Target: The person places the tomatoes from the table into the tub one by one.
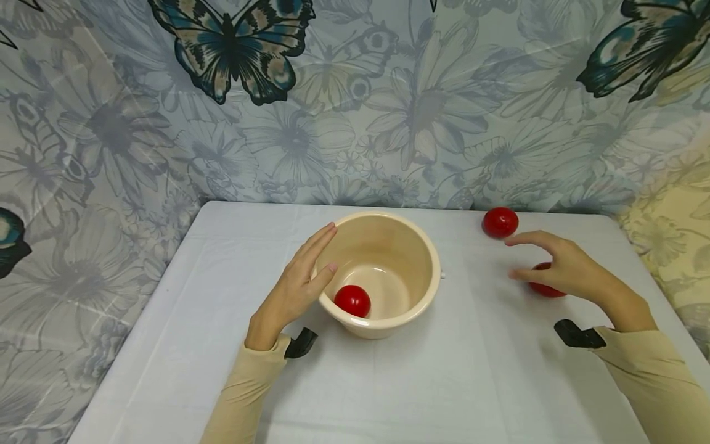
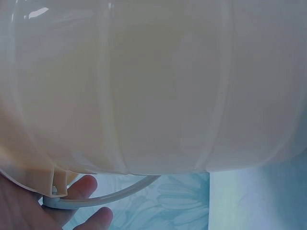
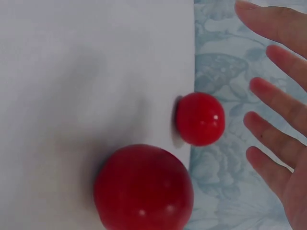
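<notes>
A cream plastic bucket [image 1: 383, 324] stands upright on the table, with one shiny red ball [image 1: 352, 301] inside at its near left. Against the bucket's left rim rests my left hand [image 1: 294, 287], its fingers extended and the thumb at the rim. The left wrist view is mostly filled by the bucket's wall [image 2: 163, 86], with fingertips near the curved handle [image 2: 120, 195]. My right hand [image 1: 577, 271] hovers with spread fingers above a second red ball [image 3: 144, 189], partly hidden by it in the head view. Farther back sits a third red ball [image 1: 500, 222], just beyond the fingertips.
A white cloth covers the table [image 1: 166, 370]. Behind its back edge hangs a curtain [image 1: 355, 142] printed with flowers and butterflies. Each sleeve has a black wrist mount [image 1: 579, 335] at its cuff.
</notes>
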Demonstrator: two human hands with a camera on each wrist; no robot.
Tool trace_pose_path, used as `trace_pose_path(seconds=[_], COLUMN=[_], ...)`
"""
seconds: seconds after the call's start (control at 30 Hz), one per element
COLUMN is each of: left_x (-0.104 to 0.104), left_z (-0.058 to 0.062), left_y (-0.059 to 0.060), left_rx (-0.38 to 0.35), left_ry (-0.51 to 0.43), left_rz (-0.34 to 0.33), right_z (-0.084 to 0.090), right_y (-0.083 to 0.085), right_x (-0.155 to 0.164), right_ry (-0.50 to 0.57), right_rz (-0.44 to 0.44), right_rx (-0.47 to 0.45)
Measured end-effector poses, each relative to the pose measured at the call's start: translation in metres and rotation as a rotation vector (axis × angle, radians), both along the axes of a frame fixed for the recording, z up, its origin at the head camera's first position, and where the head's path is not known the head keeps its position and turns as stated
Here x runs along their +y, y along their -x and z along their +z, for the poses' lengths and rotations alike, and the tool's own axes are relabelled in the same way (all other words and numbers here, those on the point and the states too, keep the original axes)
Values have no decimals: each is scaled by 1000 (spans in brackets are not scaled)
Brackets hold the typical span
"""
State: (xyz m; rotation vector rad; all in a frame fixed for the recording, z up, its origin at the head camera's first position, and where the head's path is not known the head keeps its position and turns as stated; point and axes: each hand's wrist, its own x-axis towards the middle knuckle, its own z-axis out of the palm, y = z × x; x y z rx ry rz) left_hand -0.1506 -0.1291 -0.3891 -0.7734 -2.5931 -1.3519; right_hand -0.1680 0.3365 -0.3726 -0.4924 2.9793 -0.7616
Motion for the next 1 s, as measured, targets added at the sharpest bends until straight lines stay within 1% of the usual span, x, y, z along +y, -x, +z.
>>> trace_pose_path(seconds=[0.27,0.53,0.7,0.93,1.0], left_x=[0,0,0,0,0], left_z=[0,-1,-1,-1,0], left_y=[0,0,1,1,1], left_rx=[-9,-13,-13,-16,-14], left_ry=[7,6,6,8,10], left_rz=[3,8,5,8,11], right_z=[-4,-13,-17,-21,-23], right_y=[-3,-6,-7,-6,-5], right_x=[9,19,24,27,28], right_ry=[27,23,-26,-40,-45], right_rz=[-9,-34,-27,-31,-34], right_rx=[-80,-55,-24,-80,-83])
